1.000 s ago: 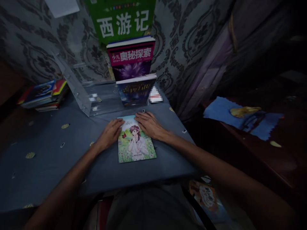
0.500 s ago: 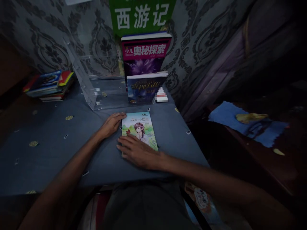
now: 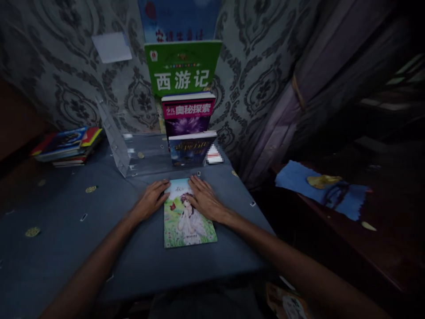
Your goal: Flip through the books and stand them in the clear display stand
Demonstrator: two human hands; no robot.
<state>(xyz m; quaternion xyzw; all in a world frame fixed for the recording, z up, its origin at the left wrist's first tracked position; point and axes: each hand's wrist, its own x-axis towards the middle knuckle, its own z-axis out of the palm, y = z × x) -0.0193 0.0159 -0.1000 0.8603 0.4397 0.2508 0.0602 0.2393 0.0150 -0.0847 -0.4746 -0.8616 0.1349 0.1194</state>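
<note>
Far books stand upright; the near book lies flat, not yet raised, left hand and right hand at its sides, fingers seemingly apart.

Ahead of the right hand, an upright dark-blue book is blocking the way, and a magenta-and-purple book is rising behind it. Ahead and left of the left hand, a clear plastic panel is obstructing, and a stack of books is lying farther out. Beside the left hand, flat tablecloth is leaving wide room; right of the right hand, a narrower strip is running to the table edge.
</note>
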